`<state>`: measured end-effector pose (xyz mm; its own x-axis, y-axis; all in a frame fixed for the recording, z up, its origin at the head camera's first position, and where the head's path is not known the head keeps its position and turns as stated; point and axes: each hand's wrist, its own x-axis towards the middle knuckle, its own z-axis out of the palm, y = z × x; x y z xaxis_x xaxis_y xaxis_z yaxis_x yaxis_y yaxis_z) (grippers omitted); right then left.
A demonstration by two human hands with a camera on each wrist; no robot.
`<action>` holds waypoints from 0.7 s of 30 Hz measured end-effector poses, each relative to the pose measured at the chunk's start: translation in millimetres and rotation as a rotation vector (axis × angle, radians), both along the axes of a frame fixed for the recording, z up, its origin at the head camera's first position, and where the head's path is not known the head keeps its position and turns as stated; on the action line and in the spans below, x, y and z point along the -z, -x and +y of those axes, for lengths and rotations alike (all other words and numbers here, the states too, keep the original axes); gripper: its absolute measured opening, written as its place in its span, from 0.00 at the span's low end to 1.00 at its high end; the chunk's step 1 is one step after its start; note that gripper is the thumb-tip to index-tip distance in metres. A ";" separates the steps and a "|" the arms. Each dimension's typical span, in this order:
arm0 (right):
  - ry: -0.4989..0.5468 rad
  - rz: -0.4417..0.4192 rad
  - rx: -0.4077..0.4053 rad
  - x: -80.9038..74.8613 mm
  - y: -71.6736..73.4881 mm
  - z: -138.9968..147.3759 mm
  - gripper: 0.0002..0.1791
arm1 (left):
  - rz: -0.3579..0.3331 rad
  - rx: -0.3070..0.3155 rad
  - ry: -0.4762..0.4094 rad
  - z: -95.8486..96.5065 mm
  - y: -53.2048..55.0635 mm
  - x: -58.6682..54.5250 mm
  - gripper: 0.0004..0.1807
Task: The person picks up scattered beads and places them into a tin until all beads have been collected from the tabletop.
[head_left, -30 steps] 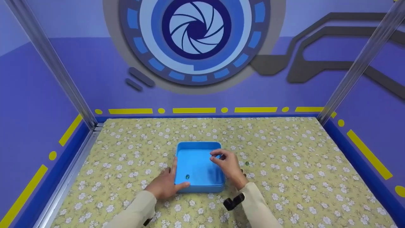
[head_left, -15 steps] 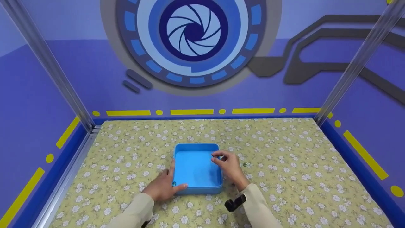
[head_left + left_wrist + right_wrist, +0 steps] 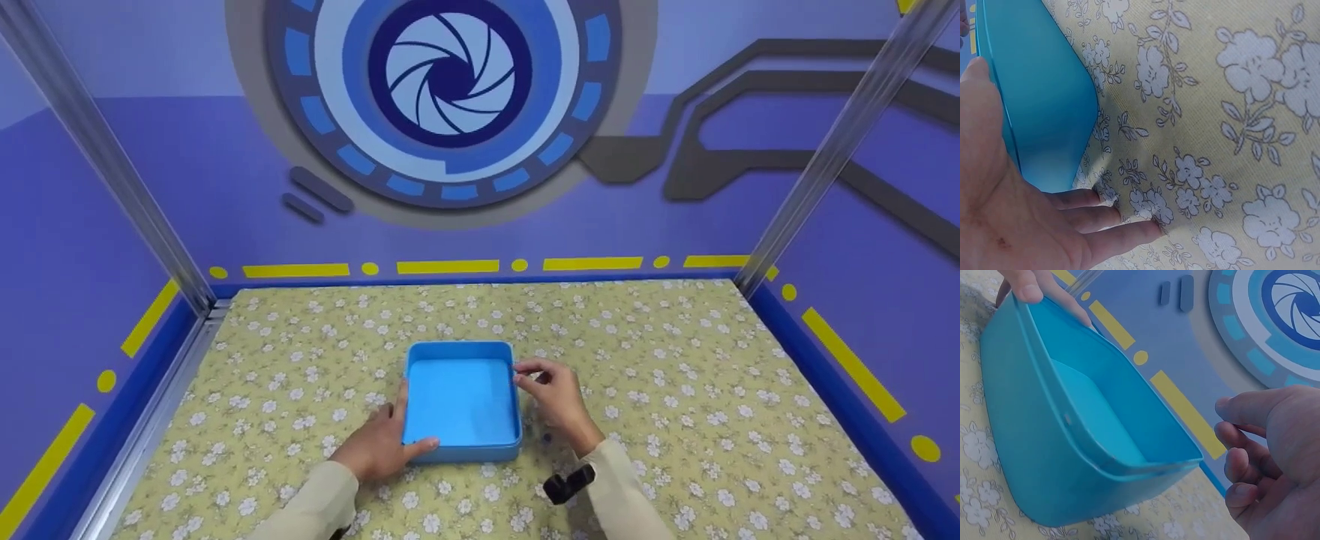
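A light blue open-topped box (image 3: 463, 397) stands on the flowered cloth. My left hand (image 3: 375, 442) rests at its near left corner, thumb on the near rim and index finger along the left side. In the left wrist view the other fingers (image 3: 1123, 233) of that hand lie straight, touching the cloth. My right hand (image 3: 559, 394) hovers by the box's right rim with fingers loosely bent and nothing visible between them. A small dark round thing, perhaps a marble (image 3: 547, 437), lies on the cloth beside the right wrist. No marble shows inside the box; its near left corner is partly hidden.
Yellow flowered cloth (image 3: 645, 345) covers the table. Blue printed walls (image 3: 480, 240) close in the back and both sides, with metal posts (image 3: 112, 165) at the corners. A black strap piece (image 3: 568, 484) sits at the right sleeve.
The marble in the box rolled to the near left corner and out of sight. My right hand drew back right from over the box. The green marble on the cloth no longer shows.
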<state>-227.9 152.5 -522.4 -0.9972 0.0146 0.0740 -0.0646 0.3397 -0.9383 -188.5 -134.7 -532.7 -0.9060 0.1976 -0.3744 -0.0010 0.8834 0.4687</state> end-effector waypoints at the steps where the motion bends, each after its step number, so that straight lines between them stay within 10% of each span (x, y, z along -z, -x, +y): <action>1: 0.002 -0.006 0.007 0.4 0.1 1.8 0.07 | -0.003 0.001 -0.001 0.1 -0.4 -0.1 0.62; 21: -0.017 -0.013 0.055 3.6 1.6 21.8 0.09 | 0.021 0.008 -0.019 0.1 -1.6 -2.4 0.61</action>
<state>-229.5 174.3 -526.0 -0.9958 0.0680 0.0620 -0.0336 0.3582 -0.9331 -186.9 -134.6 -530.3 -0.9120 0.2119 -0.3512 0.0164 0.8745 0.4848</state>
